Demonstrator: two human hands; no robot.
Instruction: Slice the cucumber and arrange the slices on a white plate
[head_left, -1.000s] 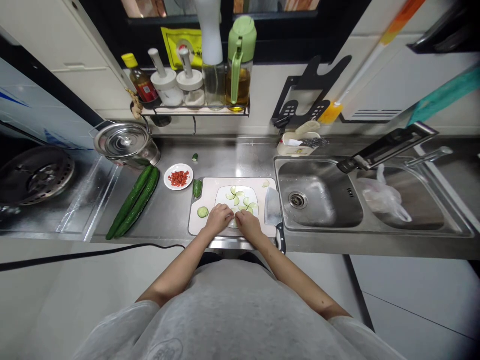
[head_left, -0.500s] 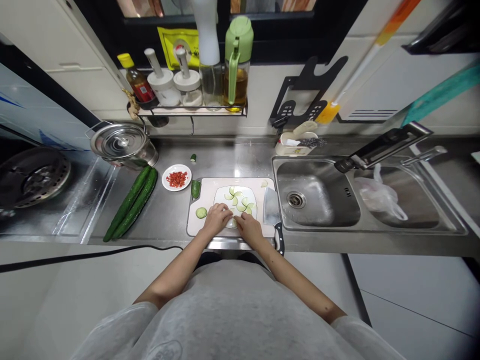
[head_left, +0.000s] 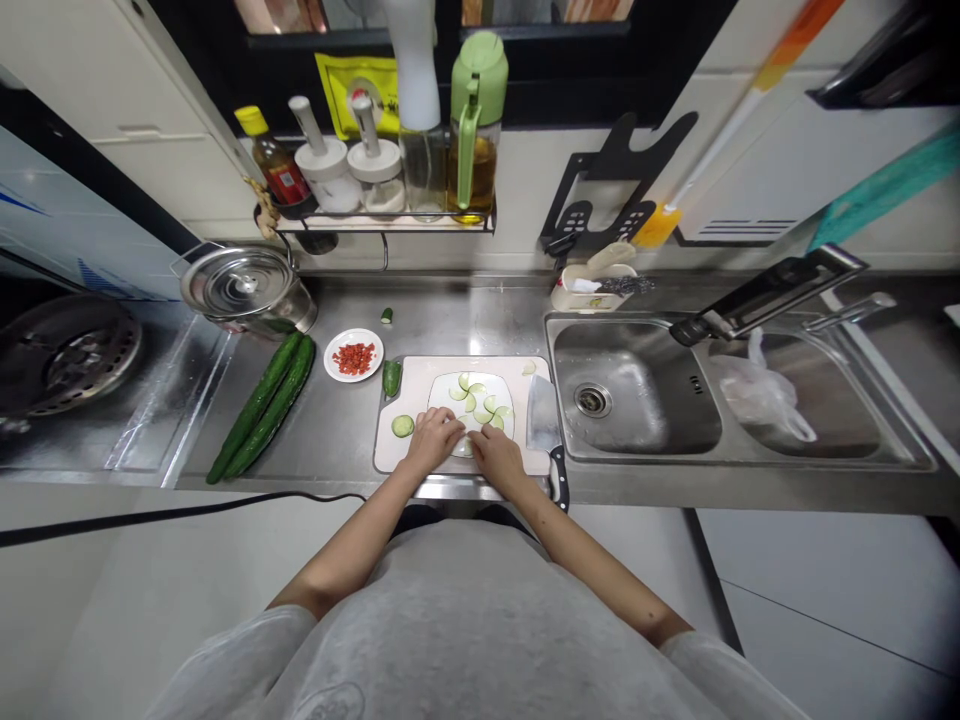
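A white plate (head_left: 489,384) lies on the pale cutting board (head_left: 420,368), with thin cucumber slices (head_left: 480,390) set out in curved groups. Over the plate's near edge, my left hand (head_left: 435,438) and my right hand (head_left: 496,458) almost meet at the fingertips. Both have bent fingers closed at a pale cucumber slice (head_left: 463,447), partly hidden beneath them. To the left on the board rest cut cucumber rounds (head_left: 403,426) and a cucumber chunk (head_left: 391,378). A cleaver (head_left: 542,412) lies along the right side, its black handle over the board's front edge.
Two whole cucumbers (head_left: 262,410) and a small plate of chopped red pieces (head_left: 354,357) are on the left. Behind stand a lidded steel pot (head_left: 247,285) and a bottle rack (head_left: 382,225). A double sink (head_left: 637,390) is to the right, with a plastic bag (head_left: 761,395).
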